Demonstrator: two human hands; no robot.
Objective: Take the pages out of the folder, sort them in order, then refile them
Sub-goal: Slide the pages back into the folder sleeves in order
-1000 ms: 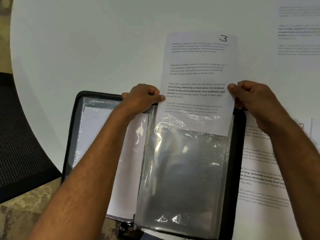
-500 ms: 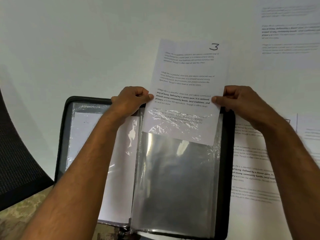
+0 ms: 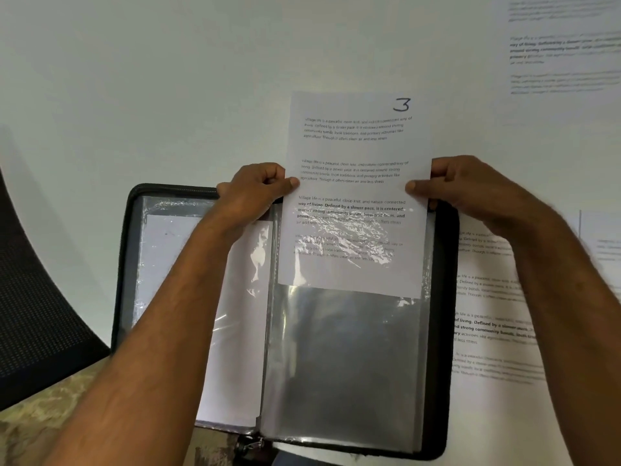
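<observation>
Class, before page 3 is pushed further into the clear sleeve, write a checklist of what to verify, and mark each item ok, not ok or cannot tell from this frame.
1. Both sides held: left hand and right hand each pinch an edge of page 3. Ok.
2. Bottom edge inside the clear sleeve: plastic glare lies over the lower text. Ok.
3. Page square to the sleeve: edges run roughly parallel. Ok.
4. Fully seated: the top half sticks out above the folder. Not ok.
5. Pages 1 and 2 filed first: left-hand sleeve holds paper, number unreadable. Cannot tell.
</observation>
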